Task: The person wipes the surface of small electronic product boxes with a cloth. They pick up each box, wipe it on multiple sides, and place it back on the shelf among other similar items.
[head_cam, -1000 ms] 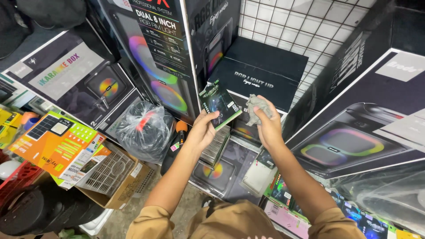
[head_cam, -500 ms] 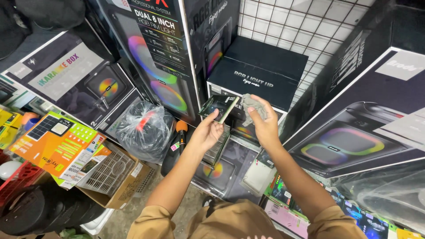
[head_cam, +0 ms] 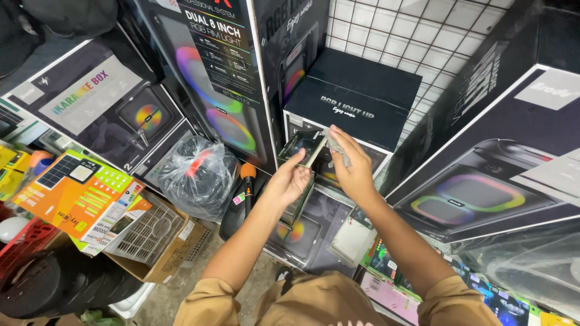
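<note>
My left hand [head_cam: 289, 180] holds a small flat dark-and-green box [head_cam: 305, 148] by its lower edge, tilted edge-on in front of a stack of speaker cartons. My right hand [head_cam: 350, 164] presses a crumpled grey cloth [head_cam: 336, 143] against the box's right side. Both hands meet just below a black carton [head_cam: 353, 99] with a dark lid. More small flat boxes [head_cam: 301, 202] stand under my left hand.
Tall speaker cartons [head_cam: 208, 78] rise at the left and a large one [head_cam: 492, 163] at the right. A clear plastic bag [head_cam: 196, 175], an orange solar-panel box [head_cam: 75, 187], a cardboard box with a white grille [head_cam: 151, 232] and a wire mesh wall [head_cam: 417, 36] surround me.
The small box has turned from face-up to nearly edge-on and dropped slightly. My right hand with the cloth has moved left onto it.
</note>
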